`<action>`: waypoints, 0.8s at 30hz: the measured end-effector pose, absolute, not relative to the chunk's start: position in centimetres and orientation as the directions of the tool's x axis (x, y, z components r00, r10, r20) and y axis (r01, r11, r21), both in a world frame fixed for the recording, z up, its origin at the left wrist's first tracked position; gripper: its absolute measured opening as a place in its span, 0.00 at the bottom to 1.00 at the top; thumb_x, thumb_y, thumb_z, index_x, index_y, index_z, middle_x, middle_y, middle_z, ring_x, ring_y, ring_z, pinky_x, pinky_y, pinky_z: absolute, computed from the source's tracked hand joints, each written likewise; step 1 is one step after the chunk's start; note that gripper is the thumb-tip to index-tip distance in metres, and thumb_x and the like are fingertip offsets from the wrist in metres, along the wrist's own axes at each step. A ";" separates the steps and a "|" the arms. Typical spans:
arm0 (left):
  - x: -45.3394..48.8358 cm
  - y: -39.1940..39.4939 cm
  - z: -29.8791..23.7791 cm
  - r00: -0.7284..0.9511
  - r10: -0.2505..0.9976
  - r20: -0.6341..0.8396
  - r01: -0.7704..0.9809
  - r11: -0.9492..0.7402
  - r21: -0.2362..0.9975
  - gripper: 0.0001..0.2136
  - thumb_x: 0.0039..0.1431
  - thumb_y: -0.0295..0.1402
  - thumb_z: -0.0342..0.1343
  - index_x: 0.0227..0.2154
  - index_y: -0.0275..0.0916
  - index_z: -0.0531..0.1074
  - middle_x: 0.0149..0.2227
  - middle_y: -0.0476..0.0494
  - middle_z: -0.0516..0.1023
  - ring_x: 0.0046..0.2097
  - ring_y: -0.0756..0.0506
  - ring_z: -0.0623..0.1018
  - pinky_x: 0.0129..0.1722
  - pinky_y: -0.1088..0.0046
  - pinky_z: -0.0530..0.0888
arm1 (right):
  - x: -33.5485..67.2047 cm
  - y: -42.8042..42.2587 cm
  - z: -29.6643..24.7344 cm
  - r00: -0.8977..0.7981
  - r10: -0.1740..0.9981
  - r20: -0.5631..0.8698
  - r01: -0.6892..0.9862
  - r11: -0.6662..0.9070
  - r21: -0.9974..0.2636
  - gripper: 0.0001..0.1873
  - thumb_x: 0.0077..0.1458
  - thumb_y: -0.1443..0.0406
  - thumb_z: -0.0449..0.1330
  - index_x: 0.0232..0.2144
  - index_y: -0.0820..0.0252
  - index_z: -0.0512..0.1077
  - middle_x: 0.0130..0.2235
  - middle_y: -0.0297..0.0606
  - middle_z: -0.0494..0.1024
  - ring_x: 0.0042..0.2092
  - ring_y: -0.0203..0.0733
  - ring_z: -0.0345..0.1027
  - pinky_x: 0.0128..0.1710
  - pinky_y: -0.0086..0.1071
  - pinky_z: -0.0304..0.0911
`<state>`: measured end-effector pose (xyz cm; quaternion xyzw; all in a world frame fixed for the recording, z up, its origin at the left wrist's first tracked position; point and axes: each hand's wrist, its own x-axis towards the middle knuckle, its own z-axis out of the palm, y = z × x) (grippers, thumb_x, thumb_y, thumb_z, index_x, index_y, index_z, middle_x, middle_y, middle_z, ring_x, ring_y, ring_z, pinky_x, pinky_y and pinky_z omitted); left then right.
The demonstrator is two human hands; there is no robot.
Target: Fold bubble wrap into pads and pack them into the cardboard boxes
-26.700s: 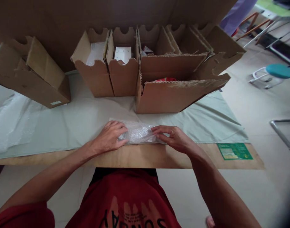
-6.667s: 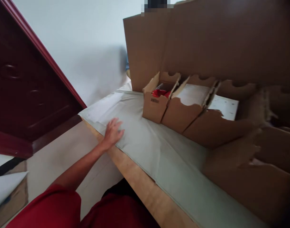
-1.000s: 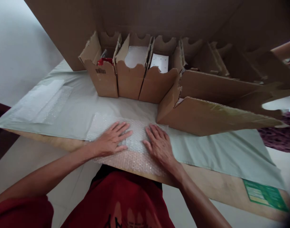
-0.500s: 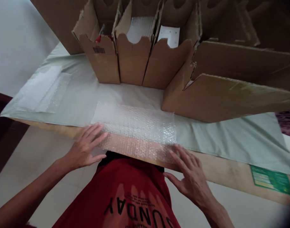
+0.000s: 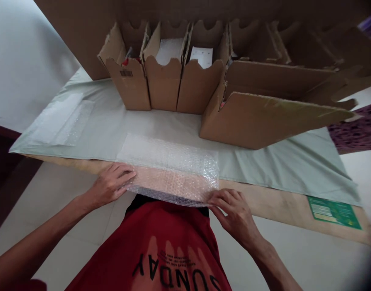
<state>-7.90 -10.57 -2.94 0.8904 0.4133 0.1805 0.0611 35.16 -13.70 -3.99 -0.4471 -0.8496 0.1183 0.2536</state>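
A clear sheet of bubble wrap (image 5: 173,165) lies flat across the table's front edge, its near strip reaching past the edge toward my red shirt. At its near left corner, my left hand (image 5: 114,182) is closed, with fingers and thumb on the wrap. My right hand (image 5: 230,204) pinches the near right corner between thumb and fingers. Both hands rest at about the same height along the front edge.
More bubble wrap pieces (image 5: 60,119) lie at the table's left. Several cardboard holders (image 5: 162,87) stand in a row behind, and a larger one (image 5: 258,121) sits sideways at right. A green card (image 5: 333,212) is on the wooden edge. A pale green cloth (image 5: 103,121) covers the table.
Both hands have closed on the near corners of the bubble wrap. The sheet has shifted toward me, so more of it passes the table edge. The camera view has also shifted.
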 end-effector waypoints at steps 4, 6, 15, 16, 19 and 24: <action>-9.5 -10.0 -3.0 0.520 0.760 0.389 0.587 -0.649 0.484 0.12 0.63 0.25 0.57 0.45 0.45 0.80 0.45 0.43 0.83 0.55 0.39 0.79 0.55 0.57 0.77 | 36.2 -13.8 -2.9 -0.376 0.880 0.290 0.560 0.466 -0.685 0.08 0.66 0.61 0.62 0.33 0.54 0.76 0.50 0.42 0.82 0.54 0.51 0.74 0.52 0.43 0.68; -9.7 -9.4 -3.1 0.459 0.805 0.377 0.579 -0.593 0.560 0.09 0.63 0.28 0.59 0.44 0.44 0.80 0.48 0.41 0.84 0.58 0.38 0.78 0.58 0.55 0.76 | 36.7 -13.6 -2.7 -0.296 0.933 0.207 0.482 0.333 -0.810 0.10 0.65 0.57 0.62 0.32 0.54 0.76 0.51 0.42 0.82 0.55 0.52 0.75 0.52 0.43 0.70; -7.1 -7.4 -4.4 -0.011 0.978 0.207 0.657 -0.149 0.739 0.13 0.56 0.44 0.58 0.31 0.40 0.80 0.32 0.45 0.84 0.34 0.44 0.82 0.38 0.67 0.78 | 37.1 -12.1 -4.4 0.016 0.999 0.029 0.288 0.023 -0.957 0.22 0.51 0.49 0.70 0.43 0.55 0.78 0.39 0.39 0.84 0.40 0.49 0.78 0.40 0.38 0.73; -6.9 -7.1 -4.5 -0.026 0.977 0.211 0.665 -0.141 0.733 0.13 0.57 0.44 0.57 0.31 0.40 0.80 0.30 0.46 0.83 0.32 0.45 0.80 0.36 0.69 0.77 | 37.1 -12.0 -4.5 0.028 0.999 0.031 0.335 0.020 -0.942 0.22 0.50 0.50 0.70 0.43 0.55 0.78 0.38 0.39 0.84 0.39 0.49 0.78 0.39 0.38 0.73; -6.3 -6.2 -4.6 -0.071 0.973 0.217 0.686 -0.111 0.720 0.13 0.56 0.44 0.57 0.29 0.39 0.78 0.28 0.48 0.82 0.30 0.47 0.78 0.33 0.71 0.75 | 36.8 -11.5 -4.6 0.116 0.992 0.047 0.466 -0.012 -0.885 0.17 0.54 0.51 0.65 0.36 0.58 0.78 0.32 0.38 0.82 0.34 0.47 0.76 0.36 0.38 0.71; -5.2 -5.6 -5.0 -0.127 0.963 0.238 0.733 -0.070 0.676 0.13 0.56 0.44 0.56 0.28 0.40 0.76 0.29 0.47 0.81 0.32 0.45 0.77 0.36 0.69 0.74 | 35.9 -10.4 -4.8 0.203 0.975 0.095 0.600 -0.046 -0.799 0.19 0.55 0.51 0.60 0.39 0.59 0.77 0.29 0.38 0.80 0.30 0.45 0.74 0.33 0.37 0.68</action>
